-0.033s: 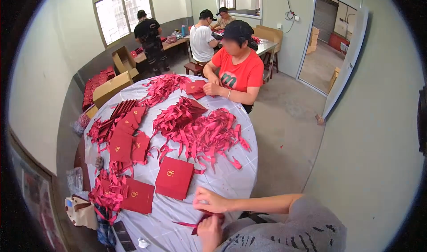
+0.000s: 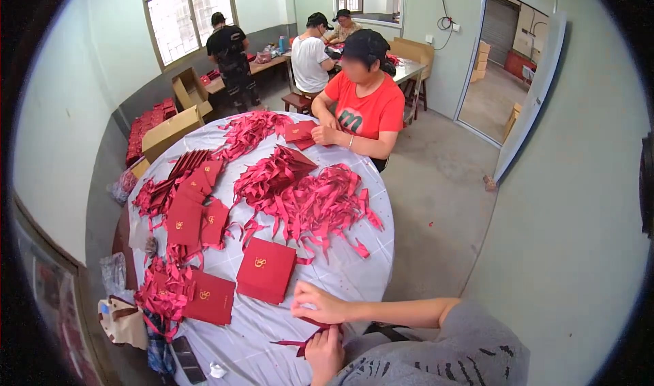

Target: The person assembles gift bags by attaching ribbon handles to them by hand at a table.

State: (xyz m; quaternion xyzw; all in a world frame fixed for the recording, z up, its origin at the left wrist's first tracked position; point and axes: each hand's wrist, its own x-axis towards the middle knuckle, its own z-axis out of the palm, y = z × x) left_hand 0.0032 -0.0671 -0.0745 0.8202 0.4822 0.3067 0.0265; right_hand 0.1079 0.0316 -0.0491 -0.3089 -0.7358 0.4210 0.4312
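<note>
My left hand (image 2: 325,352) is closed on a dark-red ribboned piece (image 2: 320,324), low at the table's near edge by my lap. A narrow red ribbon end (image 2: 286,344) sticks out to the left of it. Just above, my right hand (image 2: 320,304) has its fingers curled together in a pinch; whatever they hold is hidden. Beyond my hands lies a neat stack of flat red pouches (image 2: 266,270) with a gold emblem. To its left is another flat red pouch (image 2: 210,297) beside bunched pink-red ribbons (image 2: 165,292).
A big heap of ribbons (image 2: 327,205) covers the middle of the round table (image 2: 354,277). More pouches (image 2: 185,222) lie at left. Across the table a co-worker in a red shirt (image 2: 368,110) handles pouches. A phone (image 2: 188,360) and crumpled tissue (image 2: 218,370) lie near the front edge.
My right hand has shifted slightly left and up, its fingers still together. The left hand stays closed on the red piece, nearly in place.
</note>
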